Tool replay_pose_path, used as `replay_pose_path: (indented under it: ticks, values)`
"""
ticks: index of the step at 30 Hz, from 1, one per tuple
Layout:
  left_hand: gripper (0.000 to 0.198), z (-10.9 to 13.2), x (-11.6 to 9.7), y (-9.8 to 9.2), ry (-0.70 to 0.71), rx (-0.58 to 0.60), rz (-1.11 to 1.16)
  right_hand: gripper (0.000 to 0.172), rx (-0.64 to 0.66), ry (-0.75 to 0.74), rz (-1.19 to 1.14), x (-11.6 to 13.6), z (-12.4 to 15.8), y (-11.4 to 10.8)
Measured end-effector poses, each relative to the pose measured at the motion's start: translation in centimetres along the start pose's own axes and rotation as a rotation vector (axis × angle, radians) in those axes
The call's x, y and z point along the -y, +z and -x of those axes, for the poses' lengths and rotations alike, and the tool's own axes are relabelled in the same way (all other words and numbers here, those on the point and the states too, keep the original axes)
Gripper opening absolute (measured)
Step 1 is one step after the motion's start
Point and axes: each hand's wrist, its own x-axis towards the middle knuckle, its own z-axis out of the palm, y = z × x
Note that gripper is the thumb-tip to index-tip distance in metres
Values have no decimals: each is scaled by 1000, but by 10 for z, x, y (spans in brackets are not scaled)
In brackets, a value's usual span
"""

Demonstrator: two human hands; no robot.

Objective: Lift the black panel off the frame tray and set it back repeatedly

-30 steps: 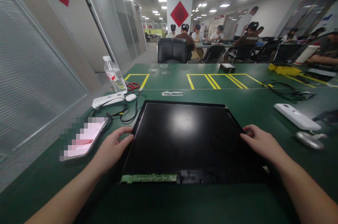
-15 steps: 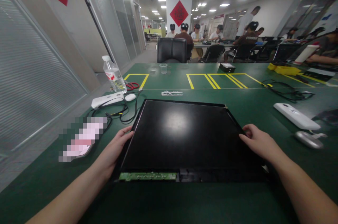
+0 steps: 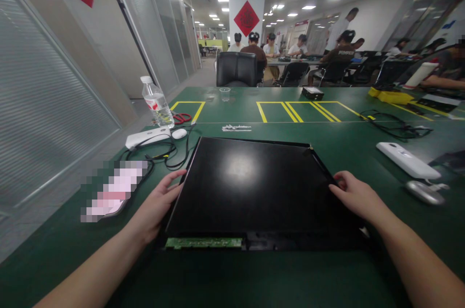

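A black display panel [image 3: 250, 187] lies face up in a dark frame on the green table, directly in front of me. Along its near edge runs a narrow green circuit board [image 3: 204, 242]. My left hand [image 3: 162, 201] grips the panel's left edge, thumb and fingers against the side. On the opposite side, my right hand [image 3: 354, 194] is closed on the right edge with its fingers curled. The undersides of both grips are hidden. Light reflects off the upper middle of the screen.
At left are a water bottle [image 3: 157, 103], red-handled scissors [image 3: 181, 118], a white device [image 3: 148, 137], black cables [image 3: 170, 150] and a pixelated phone-like object [image 3: 115, 189]. Another white device [image 3: 407, 160] and a silver mouse-like object [image 3: 425, 192] lie right. Several people sit at tables beyond.
My left hand's fingers have moved slightly up and right along the panel's left edge. The panel's left side has shifted slightly right. My right hand has stayed almost still.
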Motion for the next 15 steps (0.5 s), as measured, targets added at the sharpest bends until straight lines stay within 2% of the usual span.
replay_pose_path:
  ticks: [3, 8, 15]
  values:
    - [51, 0, -3, 1, -21, 22, -2, 38, -5, -17, 3, 0, 0, 1]
    - [37, 4, -8, 3, -55, 25, -10, 37, -30, -38, 11, -3, 0, 2]
    - [44, 9, -12, 0, -93, 42, -22, 38, -8, -38, 12, -1, 1, 1]
